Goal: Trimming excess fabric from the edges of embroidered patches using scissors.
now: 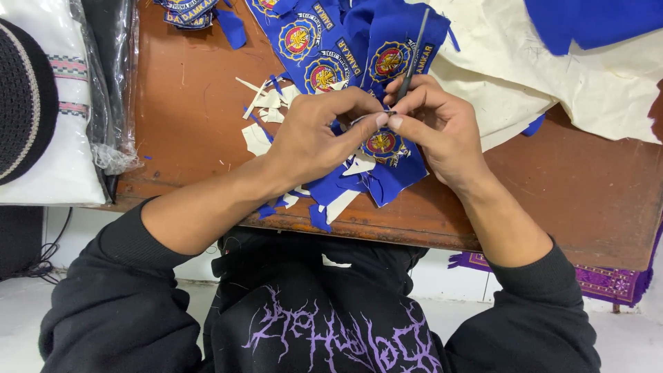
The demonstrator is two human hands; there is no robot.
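Observation:
My left hand (319, 135) pinches the edge of a blue embroidered patch (384, 146) with a round yellow and red emblem, over the near edge of the brown wooden table (186, 117). My right hand (435, 124) grips a thin dark pointed tool (413, 59) between thumb and fingers, its handle sticking up and away, its tip hidden at the spot where my fingertips meet. The two hands touch at the fingertips above the patch.
Several more blue emblem patches (311, 41) lie behind my hands, with white backing scraps (266, 103) and blue offcuts around. Cream cloth (552, 76) and blue fabric (594, 21) cover the far right. A plastic-wrapped white garment (62, 138) and a dark knitted cap (24, 103) sit at the left.

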